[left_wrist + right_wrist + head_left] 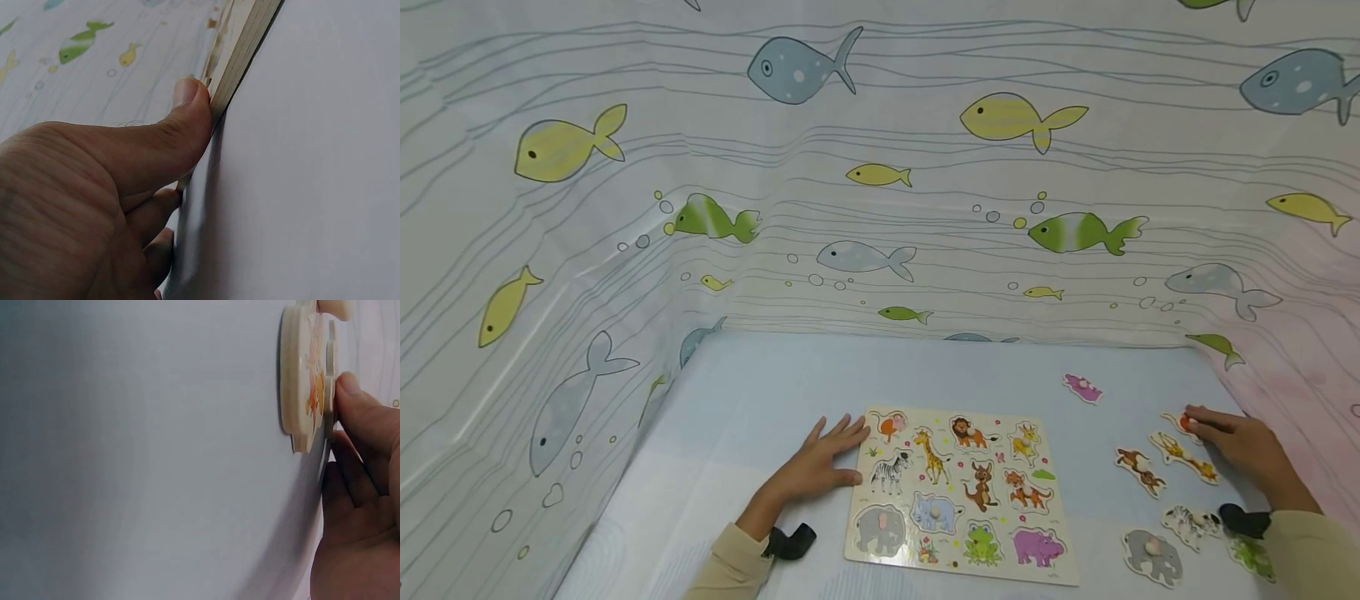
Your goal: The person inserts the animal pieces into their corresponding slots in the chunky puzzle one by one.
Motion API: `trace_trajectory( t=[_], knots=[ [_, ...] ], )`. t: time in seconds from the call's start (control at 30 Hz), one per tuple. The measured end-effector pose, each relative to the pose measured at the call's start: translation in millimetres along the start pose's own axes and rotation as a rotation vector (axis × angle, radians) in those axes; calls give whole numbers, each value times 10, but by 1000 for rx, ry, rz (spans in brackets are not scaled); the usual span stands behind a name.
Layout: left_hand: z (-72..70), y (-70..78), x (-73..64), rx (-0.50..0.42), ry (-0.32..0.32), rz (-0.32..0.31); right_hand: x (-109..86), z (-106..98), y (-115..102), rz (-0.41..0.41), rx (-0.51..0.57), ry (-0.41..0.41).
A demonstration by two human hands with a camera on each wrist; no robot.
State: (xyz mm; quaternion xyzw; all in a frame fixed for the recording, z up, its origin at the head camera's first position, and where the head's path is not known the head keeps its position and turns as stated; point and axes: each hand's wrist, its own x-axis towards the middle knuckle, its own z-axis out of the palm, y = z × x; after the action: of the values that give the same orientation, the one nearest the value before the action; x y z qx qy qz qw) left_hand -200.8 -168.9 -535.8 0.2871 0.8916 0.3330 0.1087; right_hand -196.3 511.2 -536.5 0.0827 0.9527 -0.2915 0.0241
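Note:
A wooden animal puzzle board (992, 560) lies flat on the table. My left hand (808, 471) rests at its left side, fingers spread, thumb and fingertips at the edge; the left wrist view shows the thumb against the board's wooden side (240, 56). Off to the right, my right hand (1243, 450) pinches the small red-orange monkey piece (1184, 423) between thumb and fingers. Just below it lies the giraffe piece (1185, 457), with the kangaroo piece (1140, 472) to its left. The lion (967, 434) and the rhino (934, 527) sit in the board with knobs showing.
Nearer me on the right are the zebra piece (1187, 523), elephant piece (1152, 557) and frog piece (1253, 557), the frog partly behind the right sleeve. A purple hippo piece (1082, 388) lies farther back. Fish-patterned sheeting (880, 208) surrounds the table.

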Motion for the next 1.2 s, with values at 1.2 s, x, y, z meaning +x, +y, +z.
trace_trajectory(
  t=[1.2],
  knots=[
    [12, -13, -1, 6, 15, 19, -179, -59, -879, -260, 94, 232]
  ],
)
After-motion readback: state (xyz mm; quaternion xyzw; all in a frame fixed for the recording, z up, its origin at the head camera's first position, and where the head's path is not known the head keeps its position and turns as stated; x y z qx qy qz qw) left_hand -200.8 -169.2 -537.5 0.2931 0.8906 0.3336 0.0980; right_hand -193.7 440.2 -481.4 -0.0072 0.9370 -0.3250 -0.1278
